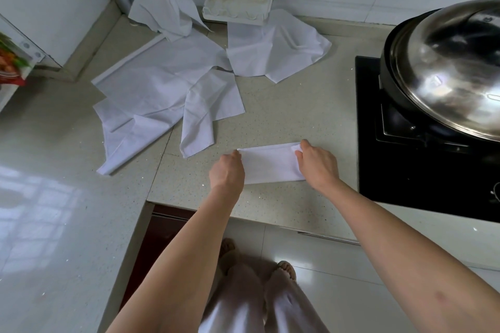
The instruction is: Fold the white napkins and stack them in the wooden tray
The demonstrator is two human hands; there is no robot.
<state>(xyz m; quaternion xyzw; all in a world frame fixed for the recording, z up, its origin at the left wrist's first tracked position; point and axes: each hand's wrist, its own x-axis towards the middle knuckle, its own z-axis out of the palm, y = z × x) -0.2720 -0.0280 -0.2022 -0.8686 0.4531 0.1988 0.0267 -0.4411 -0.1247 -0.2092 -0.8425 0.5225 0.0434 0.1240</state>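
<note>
Head view, left hand (227,170) and right hand (318,163) pinching opposite ends of a folded white cloth napkin (270,163) lying near the speckled beige counter's (284,113) front edge, bare counter lying beyond, crumpled white unfolded napkins (162,94) sprawling farther back.

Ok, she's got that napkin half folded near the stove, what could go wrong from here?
The folded napkin is pinched at both ends by the left hand and right hand; an uneven pull could skew the fold. It lies near the counter edge and could slide off. No wooden tray is in view, so stacking may stall.
</note>
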